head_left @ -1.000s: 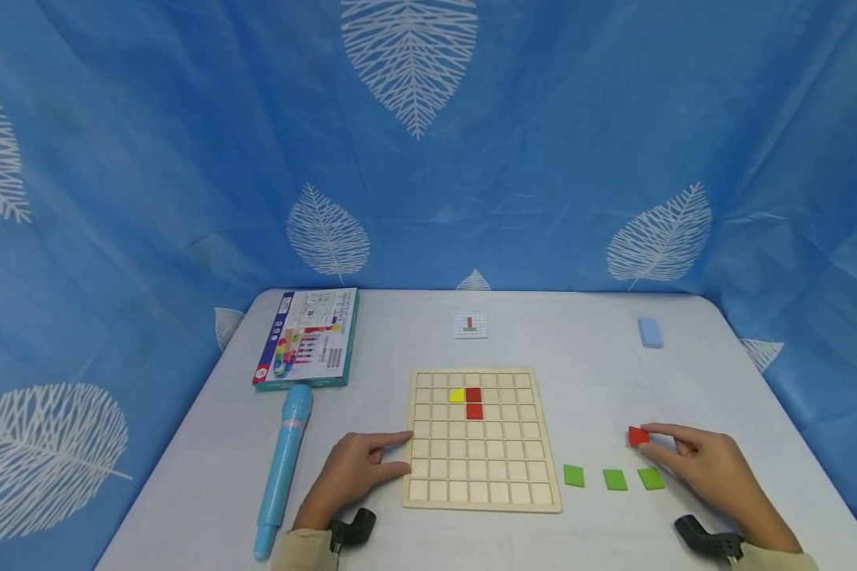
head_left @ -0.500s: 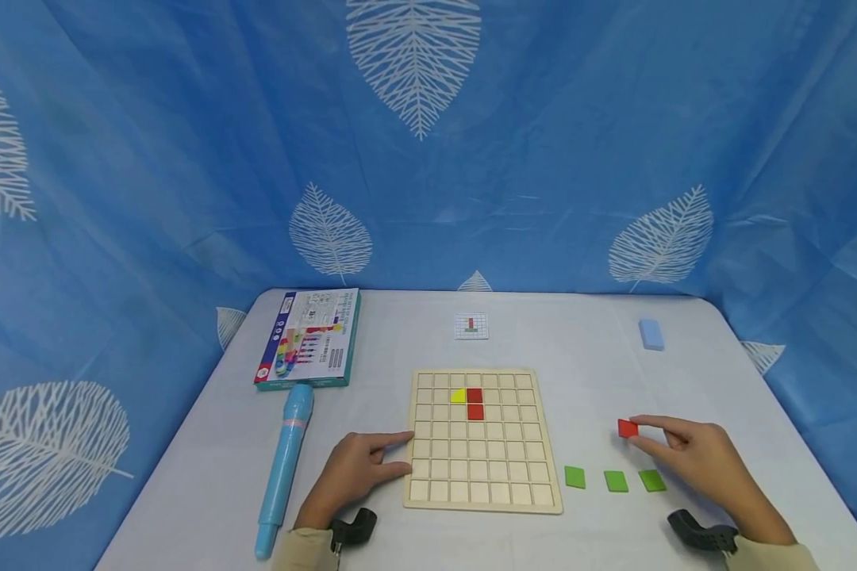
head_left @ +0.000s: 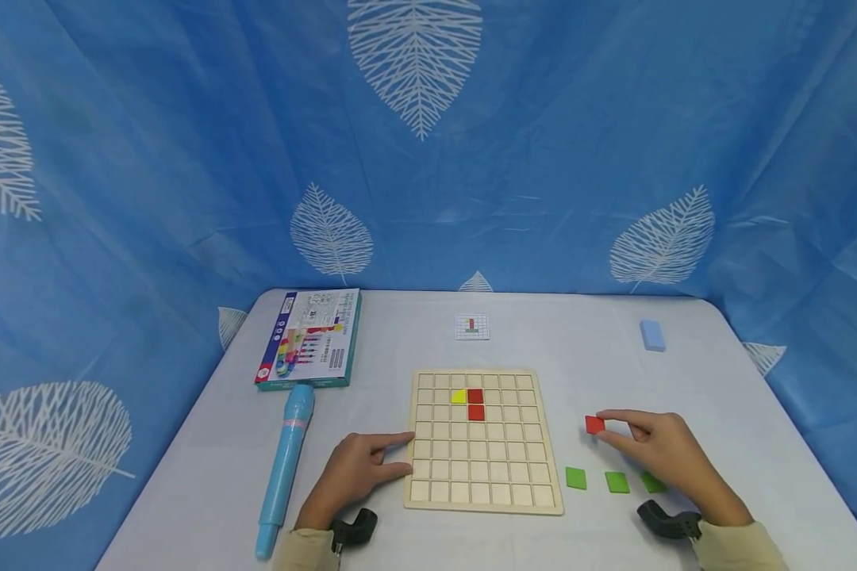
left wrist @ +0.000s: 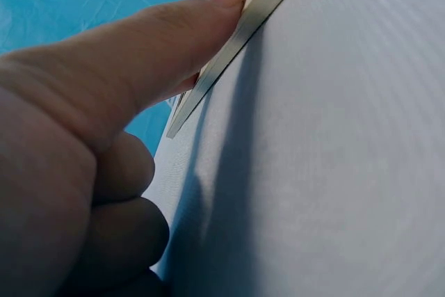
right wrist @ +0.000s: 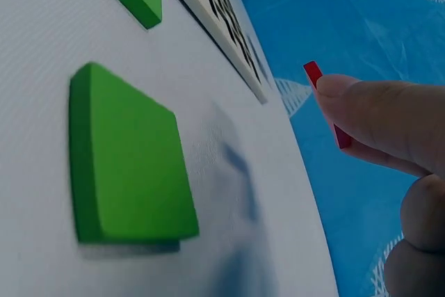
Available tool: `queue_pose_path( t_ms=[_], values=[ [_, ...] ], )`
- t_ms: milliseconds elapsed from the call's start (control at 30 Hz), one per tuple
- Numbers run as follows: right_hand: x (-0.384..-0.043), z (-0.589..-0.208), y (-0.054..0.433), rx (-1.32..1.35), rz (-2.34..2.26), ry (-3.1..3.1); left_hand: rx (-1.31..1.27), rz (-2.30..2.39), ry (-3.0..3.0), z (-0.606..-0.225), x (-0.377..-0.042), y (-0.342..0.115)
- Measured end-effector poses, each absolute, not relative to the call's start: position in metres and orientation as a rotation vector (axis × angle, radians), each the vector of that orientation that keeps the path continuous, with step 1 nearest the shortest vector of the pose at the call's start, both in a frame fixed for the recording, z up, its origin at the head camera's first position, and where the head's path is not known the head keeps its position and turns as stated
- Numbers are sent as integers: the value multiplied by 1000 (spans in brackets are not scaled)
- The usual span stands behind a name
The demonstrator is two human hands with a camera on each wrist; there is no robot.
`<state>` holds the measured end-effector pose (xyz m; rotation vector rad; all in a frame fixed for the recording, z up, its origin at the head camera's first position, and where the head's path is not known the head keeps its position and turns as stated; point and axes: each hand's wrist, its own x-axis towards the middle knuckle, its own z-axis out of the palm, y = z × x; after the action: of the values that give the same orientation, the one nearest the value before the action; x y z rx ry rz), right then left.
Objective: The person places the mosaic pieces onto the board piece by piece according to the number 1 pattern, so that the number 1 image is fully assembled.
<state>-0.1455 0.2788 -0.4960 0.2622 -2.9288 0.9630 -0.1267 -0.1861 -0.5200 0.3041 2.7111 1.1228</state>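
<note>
My right hand (head_left: 660, 448) pinches a red square tile (head_left: 593, 424) between thumb and index finger, to the right of the wooden grid board (head_left: 486, 452). In the right wrist view this red tile (right wrist: 312, 69) shows edge-on, raised above the table. Straight thumb and index finger of my left hand (head_left: 353, 476) touch the board's left edge; its other fingers are curled under. Set into the board's upper rows are a yellow piece (head_left: 459, 396) and two red tiles (head_left: 476, 412). Green tiles (head_left: 575, 477) lie in a row right of the board, the rightmost partly hidden by my right hand.
Behind the board lies a small pattern card (head_left: 472, 327). A printed box (head_left: 310, 337) and a light-blue tube-shaped stick (head_left: 283, 468) are on the left. A small blue block (head_left: 652, 335) sits at the back right. A blue leaf-patterned cloth (head_left: 471, 198) hangs behind the table.
My right hand has moved left toward the board with the red tile, now passing over the rightmost green tile. The left hand has stayed at the board's edge.
</note>
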Motion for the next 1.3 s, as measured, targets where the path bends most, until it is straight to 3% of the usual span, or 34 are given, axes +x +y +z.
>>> queue_pose_path(
  t_ms=[1300],
  values=[
    [-160,-500,189,713,1112,-2752,307,1102,2729,-518,-125,-187]
  ],
)
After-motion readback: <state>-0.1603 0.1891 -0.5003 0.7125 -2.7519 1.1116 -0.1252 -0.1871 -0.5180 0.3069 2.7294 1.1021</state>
